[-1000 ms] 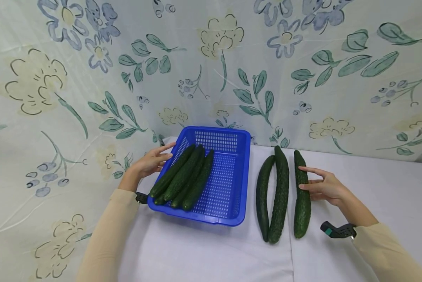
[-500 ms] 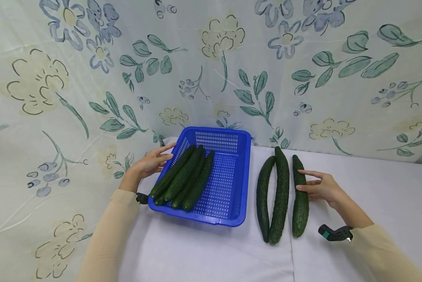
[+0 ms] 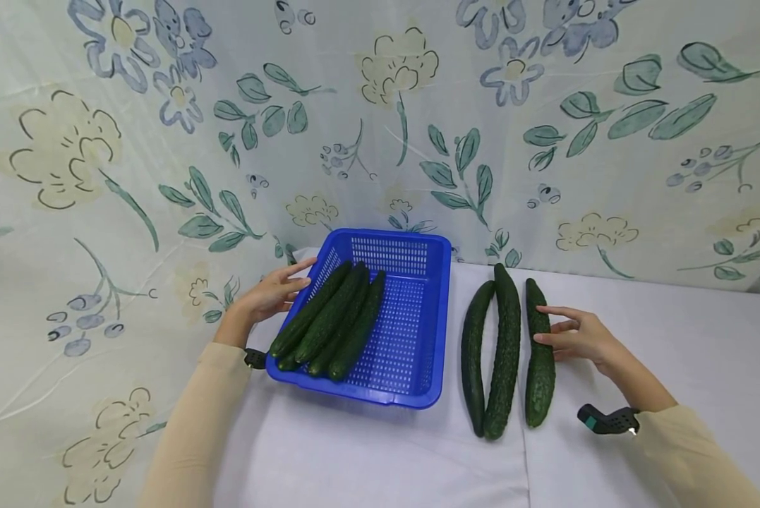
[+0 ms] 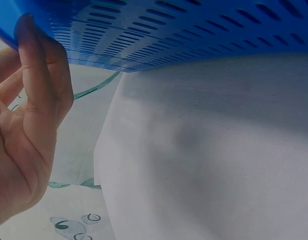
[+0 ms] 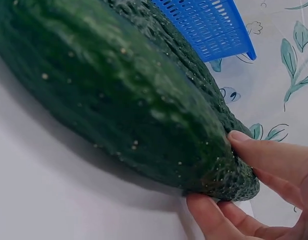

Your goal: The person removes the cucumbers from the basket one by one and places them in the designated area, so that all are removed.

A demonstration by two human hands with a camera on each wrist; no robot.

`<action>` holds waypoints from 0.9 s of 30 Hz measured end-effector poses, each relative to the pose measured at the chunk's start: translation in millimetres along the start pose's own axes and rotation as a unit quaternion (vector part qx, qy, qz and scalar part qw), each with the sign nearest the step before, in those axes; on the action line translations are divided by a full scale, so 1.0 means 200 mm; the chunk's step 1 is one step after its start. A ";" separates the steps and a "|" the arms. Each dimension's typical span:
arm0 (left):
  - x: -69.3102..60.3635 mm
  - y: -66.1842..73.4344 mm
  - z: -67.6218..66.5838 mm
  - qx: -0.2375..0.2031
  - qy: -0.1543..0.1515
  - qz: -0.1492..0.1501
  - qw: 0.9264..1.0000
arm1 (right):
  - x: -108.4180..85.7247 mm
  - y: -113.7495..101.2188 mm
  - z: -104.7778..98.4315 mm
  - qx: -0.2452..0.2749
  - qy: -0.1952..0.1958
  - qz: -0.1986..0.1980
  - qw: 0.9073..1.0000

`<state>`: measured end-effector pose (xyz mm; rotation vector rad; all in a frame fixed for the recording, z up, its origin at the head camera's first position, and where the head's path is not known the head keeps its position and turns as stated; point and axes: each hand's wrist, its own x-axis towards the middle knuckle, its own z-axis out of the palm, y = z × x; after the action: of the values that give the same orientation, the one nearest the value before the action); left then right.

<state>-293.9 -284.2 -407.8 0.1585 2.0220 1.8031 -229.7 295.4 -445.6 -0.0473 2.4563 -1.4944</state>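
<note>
Floral cloth [image 3: 367, 176] hangs behind a white-covered desk [image 3: 354, 451]. Left hand [image 3: 268, 293] loose, fingers against the left side of a blue basket [image 3: 442, 317], several cucumbers in basket [image 3: 340, 317] leaning left; right hand [image 3: 579, 337] pinches the far half of the rightmost cucumber [image 3: 540, 388], which sits right of the basket, near two other cucumbers [image 3: 505, 353].
</note>
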 end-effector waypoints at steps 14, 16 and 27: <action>0.00 0.00 0.00 0.000 0.005 -0.002 1.000 | -0.01 0.03 -0.08 0.032 0.006 -0.013 0.999; 0.00 0.00 0.00 0.001 0.004 -0.002 1.000 | -0.01 0.03 -0.10 0.047 0.017 -0.018 0.999; 0.00 0.00 0.00 -0.002 -0.004 0.002 1.000 | -0.01 -0.10 -0.15 0.080 0.047 -0.059 0.994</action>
<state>-293.7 -285.2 -407.9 0.1683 2.0144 1.8067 -237.0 312.6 -414.2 -0.0942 2.4337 -1.7788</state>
